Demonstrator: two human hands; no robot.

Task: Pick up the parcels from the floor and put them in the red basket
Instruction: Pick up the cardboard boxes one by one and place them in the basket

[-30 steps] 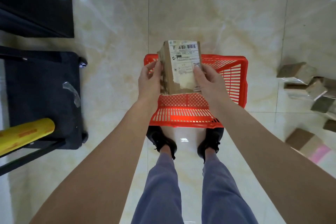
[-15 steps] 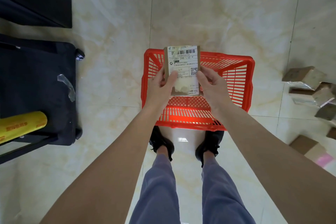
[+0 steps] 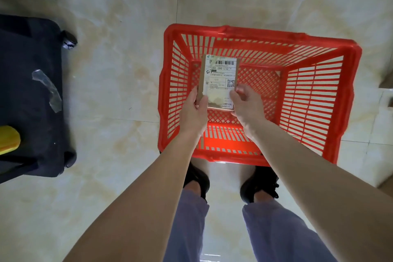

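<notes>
Trousers (image 3: 276,238) in a pale lilac fill the bottom of the view, with black shoes (image 3: 260,185) planted on the glossy marbled floor (image 3: 127,166) just short of the red basket (image 3: 319,100). Two bare forearms reach forward over the basket's near rim. The left hand (image 3: 194,110) pinches the lower left corner of a small brown parcel (image 3: 219,80), thumb on its labelled face and fingers curled behind its edge. The right hand (image 3: 246,104) holds the lower right corner the same way, fingers curled round that side. Held between both hands, the parcel sits inside the basket's opening, over the lattice bottom on the left side, its white shipping label with barcode facing up; whether it touches the bottom cannot be told. To the left on the floor stands a black wheeled case (image 3: 29,95) with a strip of clear tape (image 3: 49,89) stuck on it and a yellow roll (image 3: 8,140) at its edge.
</notes>
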